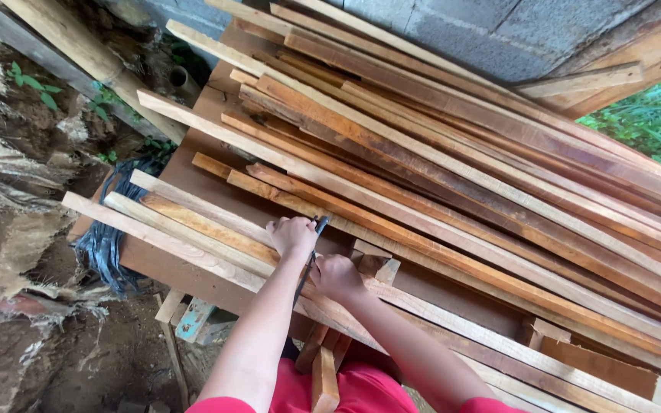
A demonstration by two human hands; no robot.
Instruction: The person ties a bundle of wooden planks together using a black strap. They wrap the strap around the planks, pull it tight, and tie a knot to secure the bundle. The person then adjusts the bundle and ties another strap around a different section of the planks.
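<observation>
1. The left hand [292,235] presses down on pale wooden slats [193,229] at nine o'clock on the tabletop [193,172], fingers together.
2. The right hand [336,277], curled shut on a dark thin tool [311,256], sits just beside it.
3. Longer planks [460,176] fan toward two o'clock.
4. To my eye, steady downward pressure would keep the slats from shifting.

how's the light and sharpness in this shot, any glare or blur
Head view: soft, even daylight on the wooden slats, no hard shadows or glare; the foliage at upper right is brightest. Left hand and right hand look slightly soft, and the thin dark tool between them is hard to identify.
</observation>
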